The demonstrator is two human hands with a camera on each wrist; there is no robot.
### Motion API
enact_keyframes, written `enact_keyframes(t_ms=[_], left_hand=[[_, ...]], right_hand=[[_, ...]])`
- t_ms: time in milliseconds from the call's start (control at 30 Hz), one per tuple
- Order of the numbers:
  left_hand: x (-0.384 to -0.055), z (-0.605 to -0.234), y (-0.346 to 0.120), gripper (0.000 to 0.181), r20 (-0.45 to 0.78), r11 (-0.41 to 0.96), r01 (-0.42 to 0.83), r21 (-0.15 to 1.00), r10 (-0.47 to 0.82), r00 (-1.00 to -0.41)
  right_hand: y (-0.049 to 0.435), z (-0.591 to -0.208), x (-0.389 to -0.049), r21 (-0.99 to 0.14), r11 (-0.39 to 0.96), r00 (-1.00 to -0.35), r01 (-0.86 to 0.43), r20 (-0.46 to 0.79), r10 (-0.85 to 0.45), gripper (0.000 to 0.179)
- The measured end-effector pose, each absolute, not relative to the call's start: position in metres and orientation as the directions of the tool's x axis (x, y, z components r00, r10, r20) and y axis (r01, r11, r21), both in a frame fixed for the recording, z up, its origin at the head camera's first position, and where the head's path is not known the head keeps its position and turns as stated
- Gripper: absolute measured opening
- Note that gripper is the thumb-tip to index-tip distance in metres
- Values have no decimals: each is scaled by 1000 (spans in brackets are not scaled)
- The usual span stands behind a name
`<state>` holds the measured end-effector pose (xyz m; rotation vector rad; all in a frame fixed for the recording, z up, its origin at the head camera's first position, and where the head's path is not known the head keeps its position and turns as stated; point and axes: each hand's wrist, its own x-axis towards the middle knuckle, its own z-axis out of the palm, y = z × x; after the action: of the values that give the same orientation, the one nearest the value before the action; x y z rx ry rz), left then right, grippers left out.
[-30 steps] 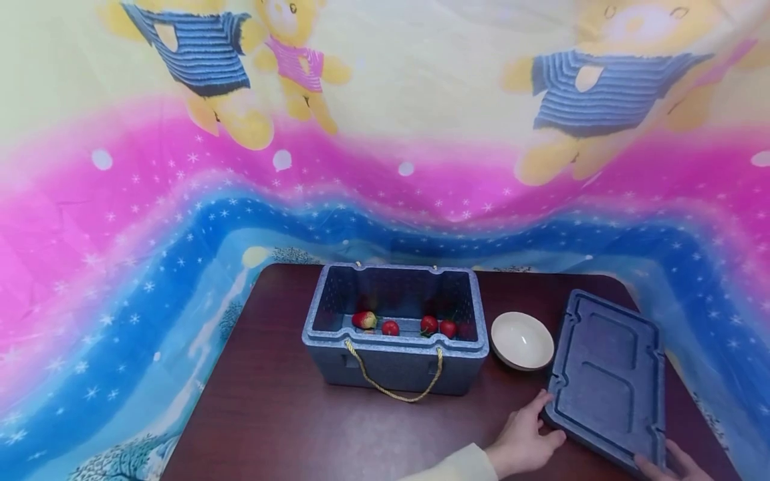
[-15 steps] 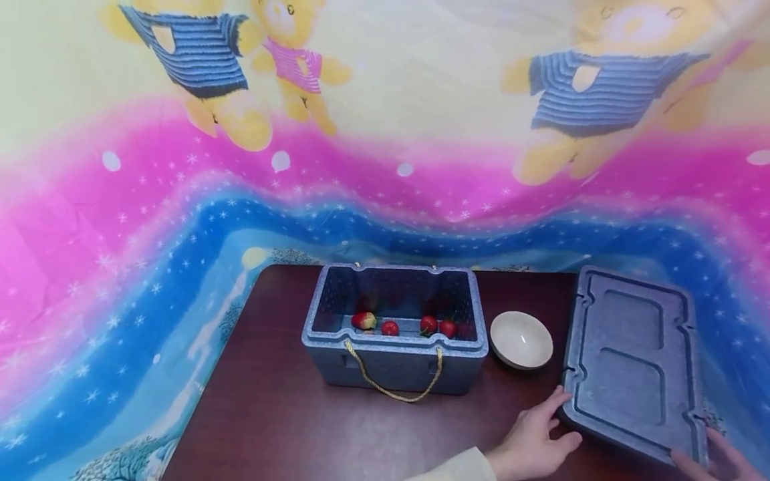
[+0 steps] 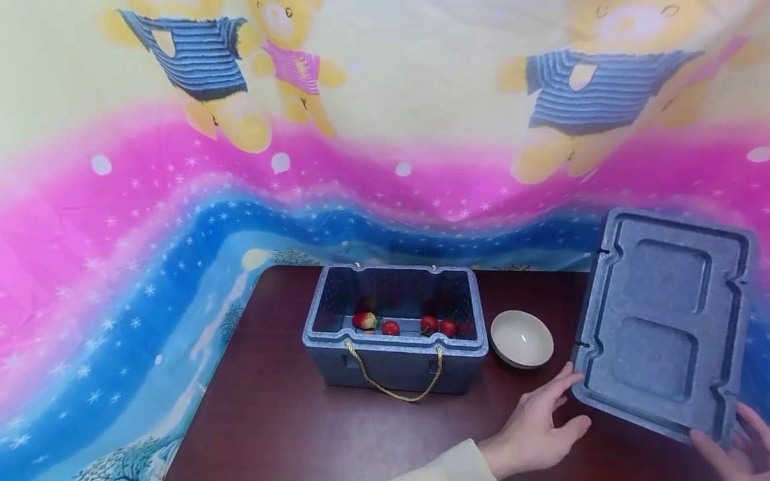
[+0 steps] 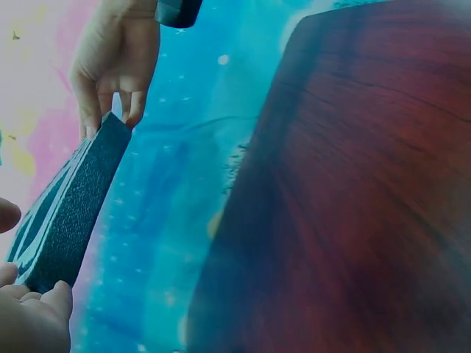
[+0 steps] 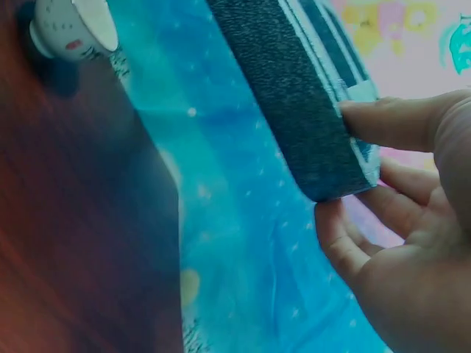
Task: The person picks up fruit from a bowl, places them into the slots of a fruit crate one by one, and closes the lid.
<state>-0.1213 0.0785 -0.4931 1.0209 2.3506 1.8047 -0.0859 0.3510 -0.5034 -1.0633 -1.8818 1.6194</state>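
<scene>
A blue-grey foam box lid (image 3: pixel 656 321) is tilted up above the table's right side, inner face toward me in the head view. My left hand (image 3: pixel 535 427) holds its lower left corner, fingers at the edge. My right hand (image 3: pixel 736 444) grips the lower right corner between thumb and fingers, as the right wrist view shows the hand (image 5: pixel 405 206) on the lid (image 5: pixel 302 95). To the left stands the open foam box (image 3: pixel 394 367) with a yellow rope handle (image 3: pixel 397 395). Inside lie a red-and-yellow fruit (image 3: pixel 363 321) and several small red fruits (image 3: pixel 429 325).
A white bowl (image 3: pixel 522 339) stands between the box and the lid. The dark wooden table (image 3: pixel 259 401) is backed by a printed cloth (image 3: pixel 397 153) with bears. Past the table's right edge hangs more of this cloth.
Both hands have moved the lid up and to the right, tilting its inner face more toward the head view. Box, fruits and bowl have stayed put.
</scene>
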Motion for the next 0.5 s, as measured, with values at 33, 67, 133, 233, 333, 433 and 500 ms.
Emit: enact_keyframes(t_ms=[33, 67, 133, 233, 333, 433, 500], left_hand=[[-121, -490, 77, 55, 378, 123, 490, 863, 486, -788], [-120, -487, 75, 55, 388, 113, 494, 862, 479, -787], [-120, -479, 71, 55, 406, 84, 496, 864, 465, -786], [-121, -467, 65, 55, 441, 37, 506, 862, 440, -783], [-123, -456, 59, 55, 490, 2, 533, 846, 392, -779], [-126, -447, 50, 53, 527, -78, 534, 842, 327, -784], [-128, -442, 43, 51, 544, -171, 516, 839, 275, -793]], right_hand=[[348, -497, -86, -975, -10, -621, 224, -151, 769, 78], [345, -491, -86, -984, -43, -626, 173, -144, 766, 78], [337, -480, -87, -996, -86, -645, 31, -85, 760, 77], [324, -464, -91, -972, -124, -661, -199, 40, 750, 73], [309, -449, -96, -955, -80, -683, -285, 144, 716, 72], [293, -433, -101, -979, 118, -711, -167, 202, 674, 72], [282, -424, -106, -963, 238, -730, -125, 252, 635, 74]])
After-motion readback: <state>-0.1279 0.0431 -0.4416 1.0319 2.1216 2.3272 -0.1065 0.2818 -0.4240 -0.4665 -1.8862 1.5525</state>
